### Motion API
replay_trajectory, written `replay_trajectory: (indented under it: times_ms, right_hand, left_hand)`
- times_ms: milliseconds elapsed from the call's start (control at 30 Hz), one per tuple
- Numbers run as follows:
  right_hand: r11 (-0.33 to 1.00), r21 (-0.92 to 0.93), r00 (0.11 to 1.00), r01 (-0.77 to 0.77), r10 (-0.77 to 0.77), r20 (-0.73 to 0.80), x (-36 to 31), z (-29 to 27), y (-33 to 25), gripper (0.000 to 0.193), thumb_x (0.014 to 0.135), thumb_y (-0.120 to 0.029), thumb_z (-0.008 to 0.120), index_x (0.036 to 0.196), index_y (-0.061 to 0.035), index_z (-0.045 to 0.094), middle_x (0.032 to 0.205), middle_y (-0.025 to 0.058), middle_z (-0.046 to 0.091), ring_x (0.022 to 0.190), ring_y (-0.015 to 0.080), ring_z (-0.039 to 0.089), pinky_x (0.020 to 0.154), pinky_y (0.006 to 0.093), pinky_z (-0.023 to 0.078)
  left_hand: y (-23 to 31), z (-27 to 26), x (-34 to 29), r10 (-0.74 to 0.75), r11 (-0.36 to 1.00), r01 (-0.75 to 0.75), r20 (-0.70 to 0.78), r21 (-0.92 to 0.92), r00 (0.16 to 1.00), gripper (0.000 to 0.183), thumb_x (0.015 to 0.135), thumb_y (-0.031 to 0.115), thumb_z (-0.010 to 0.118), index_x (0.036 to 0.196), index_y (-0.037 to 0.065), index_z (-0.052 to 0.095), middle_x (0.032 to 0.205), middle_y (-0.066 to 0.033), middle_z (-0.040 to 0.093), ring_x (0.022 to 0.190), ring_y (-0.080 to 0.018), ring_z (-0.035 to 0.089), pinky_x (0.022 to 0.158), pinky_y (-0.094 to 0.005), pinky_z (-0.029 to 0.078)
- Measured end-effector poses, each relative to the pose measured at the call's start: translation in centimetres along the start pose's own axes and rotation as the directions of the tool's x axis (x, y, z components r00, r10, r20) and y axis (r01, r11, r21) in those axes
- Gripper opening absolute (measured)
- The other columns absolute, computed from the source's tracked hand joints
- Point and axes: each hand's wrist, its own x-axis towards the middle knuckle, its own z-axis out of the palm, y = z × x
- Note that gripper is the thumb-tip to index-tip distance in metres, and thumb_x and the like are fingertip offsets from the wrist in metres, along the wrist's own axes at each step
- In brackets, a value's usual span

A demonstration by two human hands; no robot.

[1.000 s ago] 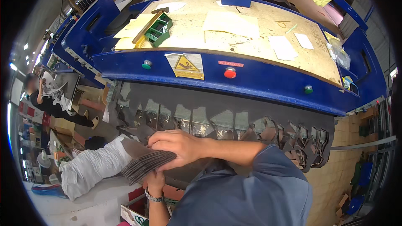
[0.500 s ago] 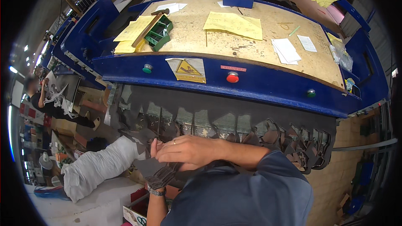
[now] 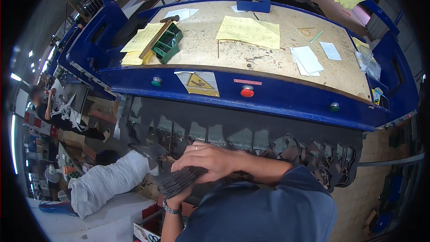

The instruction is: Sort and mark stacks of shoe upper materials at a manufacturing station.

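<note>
Snugly, the right hand (image 3: 209,160) curls its fingers (image 3: 185,161) over a dark stack (image 3: 182,182); beneath, the left hand's (image 3: 180,196) fingers are hidden.

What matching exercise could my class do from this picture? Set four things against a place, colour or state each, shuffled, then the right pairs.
1. Stack
2. Hammer
3. Middle button
4. Bundle

A. red
B. beside the green tray
C. white
D. gripped by the right hand

Pairs: 1-D, 2-B, 3-A, 4-C
</note>
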Motion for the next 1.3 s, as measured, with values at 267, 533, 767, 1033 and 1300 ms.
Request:
replay_trajectory:
  times_ms: [267,533,767,1033,1300]
  right_hand:
    - [0.997,-0.009,0.996,0.076,-0.076,0.04,0.4,-1.1,0.4,0.054,0.076,-0.021,0.083,0.122,-0.0049,0.06,0.116,0.009,0.064,0.109,0.0302,0.061,0.093,0.0436,0.047]
    - [0.368,-0.805,0.885,-0.465,0.193,-0.423,5.1,-14.5,2.2,0.089,0.085,-0.068,0.066,0.143,-0.0021,0.053,0.15,0.0286,0.044,0.142,0.0468,0.041,0.116,0.0568,0.036]
    - [-0.095,-0.577,0.473,-0.811,0.475,-0.742,4.7,-19.8,5.1,0.085,0.098,-0.073,0.041,0.132,0.0003,0.064,0.146,0.0273,0.05,0.141,0.046,0.04,0.114,0.0683,0.027]
    - [-0.126,-0.564,0.454,-0.816,0.464,-0.761,5.3,-19.0,3.6,0.079,0.101,-0.069,0.039,0.123,0.0009,0.069,0.131,0.023,0.057,0.129,0.0408,0.05,0.107,0.0696,0.031]
    - [-0.14,-0.569,0.448,-0.81,0.477,-0.756,5.6,-18.9,3.8,0.079,0.101,-0.068,0.04,0.128,0.0007,0.067,0.134,0.0259,0.053,0.131,0.0411,0.048,0.109,0.072,0.028]
  left_hand:
    - [1.4,0.2,0.2,0.019,0.994,-0.034,-0.138,-0.101,0.99,0.039,0.083,0.012,0.077,0.119,0.003,0.063,0.116,-0.0133,0.066,0.109,-0.0288,0.065,0.095,-0.0386,0.051]
    - [2.6,0.0,-1.3,-0.208,0.946,0.144,-0.203,-0.29,0.957,0.061,0.077,-0.006,0.074,0.134,0.001,0.055,0.119,-0.0111,0.066,0.115,-0.0252,0.063,0.104,-0.0357,0.046]
    - [1.5,0.3,-3.3,-0.279,0.946,0.205,-0.312,-0.251,0.908,0.046,0.085,0.005,0.077,0.129,0.0,0.063,0.122,-0.0125,0.069,0.115,-0.0254,0.064,0.105,-0.0369,0.047]
    - [1.5,-1.0,-5.1,-0.663,0.739,0.526,-0.314,-0.421,0.679,0.046,0.095,0.028,0.075,0.124,-0.005,0.065,0.126,-0.0156,0.068,0.117,-0.0261,0.064,0.106,-0.0373,0.045]
    - [2.0,-0.5,-4.3,-0.779,0.567,0.405,-0.308,-0.717,0.546,0.063,0.097,0.039,0.073,0.134,-0.009,0.058,0.134,-0.0149,0.063,0.121,-0.0231,0.059,0.11,-0.0339,0.04]
